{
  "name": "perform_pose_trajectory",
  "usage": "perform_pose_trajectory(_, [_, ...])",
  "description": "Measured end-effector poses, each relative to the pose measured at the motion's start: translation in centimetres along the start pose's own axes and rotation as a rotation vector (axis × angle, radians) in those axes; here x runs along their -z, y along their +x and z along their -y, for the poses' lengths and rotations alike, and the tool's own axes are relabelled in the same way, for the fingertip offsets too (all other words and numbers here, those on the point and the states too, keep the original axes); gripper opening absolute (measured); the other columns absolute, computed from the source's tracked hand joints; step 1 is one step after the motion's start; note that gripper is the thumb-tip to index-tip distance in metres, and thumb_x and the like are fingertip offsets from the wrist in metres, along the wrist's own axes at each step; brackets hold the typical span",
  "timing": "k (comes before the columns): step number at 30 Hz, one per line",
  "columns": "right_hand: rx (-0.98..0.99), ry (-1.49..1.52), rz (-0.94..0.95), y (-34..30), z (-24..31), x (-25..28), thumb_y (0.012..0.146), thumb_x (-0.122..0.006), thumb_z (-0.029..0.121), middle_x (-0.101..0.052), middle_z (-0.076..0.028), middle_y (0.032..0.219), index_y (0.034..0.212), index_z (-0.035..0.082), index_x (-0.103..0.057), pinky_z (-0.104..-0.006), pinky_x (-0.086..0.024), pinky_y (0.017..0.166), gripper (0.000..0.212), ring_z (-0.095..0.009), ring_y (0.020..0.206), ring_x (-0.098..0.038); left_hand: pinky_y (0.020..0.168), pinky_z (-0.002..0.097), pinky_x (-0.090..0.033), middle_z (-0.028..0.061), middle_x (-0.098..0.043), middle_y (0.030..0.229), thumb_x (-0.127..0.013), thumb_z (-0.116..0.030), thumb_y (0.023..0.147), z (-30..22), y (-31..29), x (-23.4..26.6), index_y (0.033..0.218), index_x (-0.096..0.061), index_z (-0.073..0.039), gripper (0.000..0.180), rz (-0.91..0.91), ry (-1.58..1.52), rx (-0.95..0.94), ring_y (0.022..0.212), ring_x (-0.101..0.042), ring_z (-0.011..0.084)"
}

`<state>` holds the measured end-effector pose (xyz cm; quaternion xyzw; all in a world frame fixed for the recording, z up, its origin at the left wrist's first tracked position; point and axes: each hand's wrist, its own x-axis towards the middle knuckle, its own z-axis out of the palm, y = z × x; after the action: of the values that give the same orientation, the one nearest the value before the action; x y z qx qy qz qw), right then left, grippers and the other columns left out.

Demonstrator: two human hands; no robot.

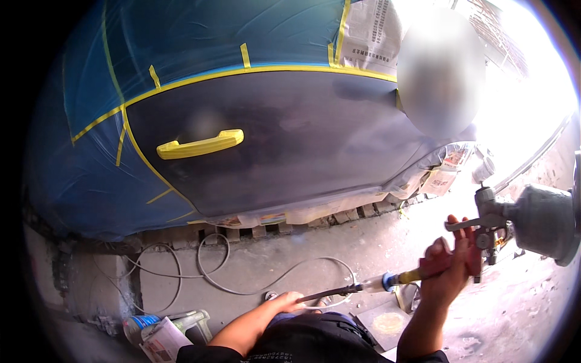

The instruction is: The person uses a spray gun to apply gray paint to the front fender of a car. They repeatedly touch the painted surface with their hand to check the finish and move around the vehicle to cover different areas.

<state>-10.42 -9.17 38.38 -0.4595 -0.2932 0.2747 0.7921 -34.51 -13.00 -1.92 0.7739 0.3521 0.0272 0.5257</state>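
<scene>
My right hand [452, 272] is wrapped round the red grip of a spray gun [486, 221], held up at the right. A grey paint cup [541, 224] sticks out from the gun's far right side. Below the grip, a yellow and blue fitting [396, 279] joins it to a dark air hose [330, 292]. My left hand [290, 302] is closed on that hose, low and near my body. Beyond both hands stands a dark grey car door panel [302, 133], apart from the gun. Its handle [203, 146] is covered in yellow tape.
Blue plastic sheeting [200, 36], yellow tape [242, 71] and newspaper [369, 36] border the panel. A pale hose [290, 266] loops over the concrete floor [242, 296]. A bin-like container [140, 325] and papers [166, 339] stand lower left. A blurred oval hides part of the upper right.
</scene>
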Motion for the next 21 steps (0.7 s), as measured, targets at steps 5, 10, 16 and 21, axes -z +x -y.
perform_pose_trajectory(5, [0.024, 0.012, 0.074, 4.3, 3.3, 4.0, 0.095, -0.049, 0.031, -0.054, -0.01, 0.111, 0.13, 0.008, -0.039, -0.0188, -0.031, 0.034, 0.043, -0.006, 0.05, -0.04, 0.077, 0.0449, -0.049, 0.0177, -0.063, 0.092, -0.063, -0.033, 0.078, 10.0, -5.3, -2.4, 0.094, -0.064, -0.009, 0.029, -0.175, 0.083, 0.119, 0.091, -0.06, 0.0367])
perform_pose_trajectory(10, [0.141, -0.074, -0.149, 5.2, 5.4, 4.0, 0.096, -0.044, 0.036, -0.046, 0.0, 0.058, 0.13, 0.007, -0.041, -0.0188, -0.031, 0.032, 0.044, -0.006, 0.038, -0.034, 0.083, 0.0455, -0.048, 0.0127, -0.061, 0.105, -0.064, -0.035, 0.079, 7.2, -12.1, 0.8, 0.093, -0.067, -0.02, 0.021, -0.182, 0.233, 0.863, 0.102, -0.059, 0.0322])
perform_pose_trajectory(16, [-0.083, -0.146, 0.024, 5.0, 0.1, 11.9, 0.094, -0.049, 0.039, -0.056, 0.0, 0.071, 0.13, 0.008, -0.041, -0.0184, -0.035, 0.037, 0.048, -0.005, 0.047, -0.045, 0.083, 0.0434, -0.048, 0.0159, -0.063, 0.102, -0.061, -0.026, 0.082, 8.6, -13.1, -1.0, 0.096, -0.06, -0.011, 0.021, -0.323, 0.014, 1.125, 0.1, -0.059, 0.0352])
perform_pose_trajectory(21, [-0.129, -0.26, 0.132, 2.0, -9.0, 13.4, 0.094, -0.052, 0.03, -0.057, -0.005, 0.102, 0.138, 0.008, -0.032, -0.0164, -0.039, 0.051, 0.053, -0.007, 0.072, -0.056, 0.081, 0.0453, -0.048, 0.0174, -0.064, 0.101, -0.061, -0.027, 0.082, 8.4, -14.0, -2.9, 0.094, -0.059, -0.009, 0.021, -0.425, -0.013, 1.187, 0.097, -0.059, 0.038])
